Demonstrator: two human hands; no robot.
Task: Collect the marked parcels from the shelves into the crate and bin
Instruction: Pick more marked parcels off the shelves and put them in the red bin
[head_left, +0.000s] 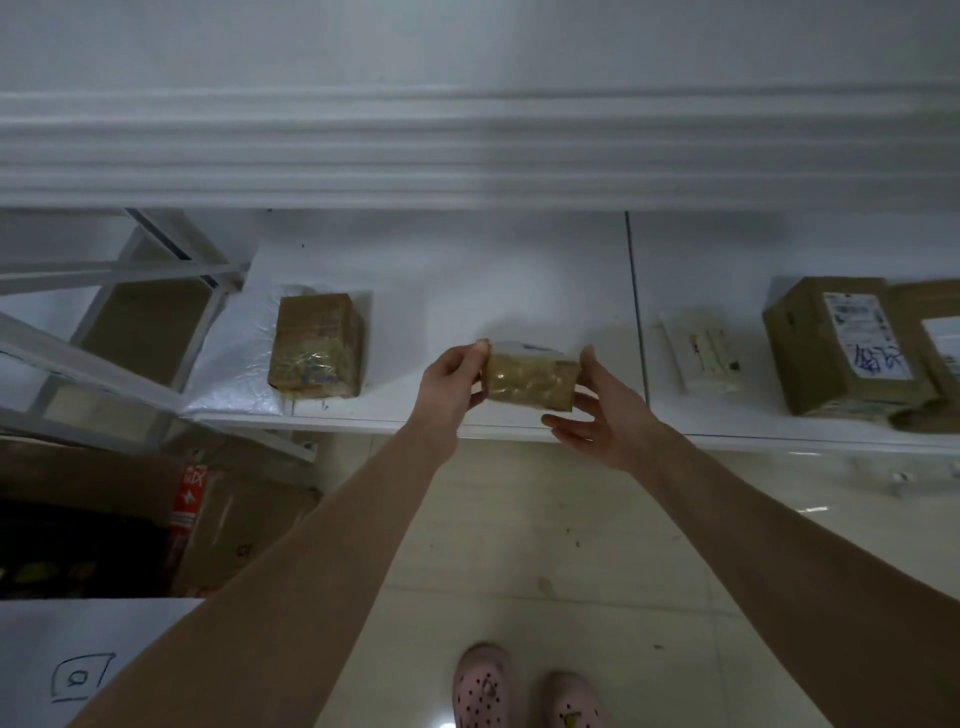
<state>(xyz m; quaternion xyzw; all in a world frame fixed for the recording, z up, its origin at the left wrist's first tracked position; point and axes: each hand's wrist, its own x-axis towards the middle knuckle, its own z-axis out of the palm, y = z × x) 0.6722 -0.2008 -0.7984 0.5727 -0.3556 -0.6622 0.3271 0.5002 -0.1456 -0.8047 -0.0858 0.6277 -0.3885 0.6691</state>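
Forearms: bare left forearm (322, 561) and bare right forearm (753, 530) stretch from the lower edge toward the shelf front.
Left hand: the left hand (452, 379) pinches the left end of a small brown tape-wrapped parcel (530, 382) between thumb and curled fingers.
Right hand: the right hand (602, 421) lies wide, thumb against the parcel's right end, straight fingers under its near edge.
Parcel position: held between both hands above the front strip of the flat white shelf (467, 291); whether its underside touches the board or hangs just clear of it is hard to tell.
Left of the hands: a squat brown cardboard box wound in clear tape (317, 345) stands on a crinkled white plastic bag (234, 374), well apart from the held parcel.
Right of the hands: a flat white padded envelope (701, 353) lies past the board seam; beyond it sits a large brown cardboard box with a white label and blue scrawl (836, 348), touching another brown carton cut by the right edge (935, 332).
Far left: white metal rack struts (156, 270) cross at an angle.
Floor: pale glossy floor tiles (519, 545); an open brown carton with red tape (228, 525) stands at lower left.
Feet: two pink perforated clogs (483, 686) at the bottom.
Corner: a white sheet with a hand-drawn square mark (78, 675).
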